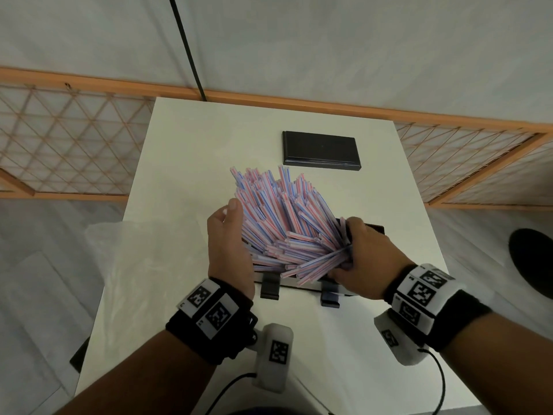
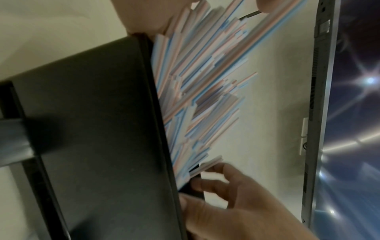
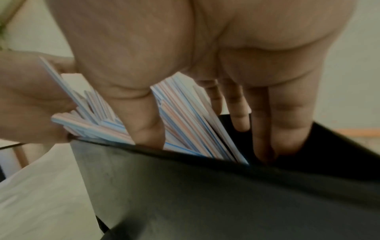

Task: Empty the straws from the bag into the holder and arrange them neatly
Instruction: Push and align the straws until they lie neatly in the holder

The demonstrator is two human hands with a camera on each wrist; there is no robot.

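A fanned heap of pink-and-blue striped straws (image 1: 281, 223) leans back and left out of the black holder (image 1: 375, 227) at the table's near middle. My left hand (image 1: 230, 244) lies flat against the heap's left side, thumb up. My right hand (image 1: 362, 256) reaches into the holder's right end. In the right wrist view a bunch of straws (image 3: 185, 110) sits pinched between its thumb and fingers, behind the holder's front wall (image 3: 185, 194). The left wrist view shows the straws (image 2: 195, 81) above the holder (image 2: 92, 129). The clear bag (image 1: 143, 256) lies slack at the left.
A flat black lid (image 1: 321, 151) lies behind the straws at the far middle of the white table (image 1: 185, 145). Orange lattice panels (image 1: 59, 145) stand beyond the table on both sides. A dark round object (image 1: 532, 259) sits on the floor at right.
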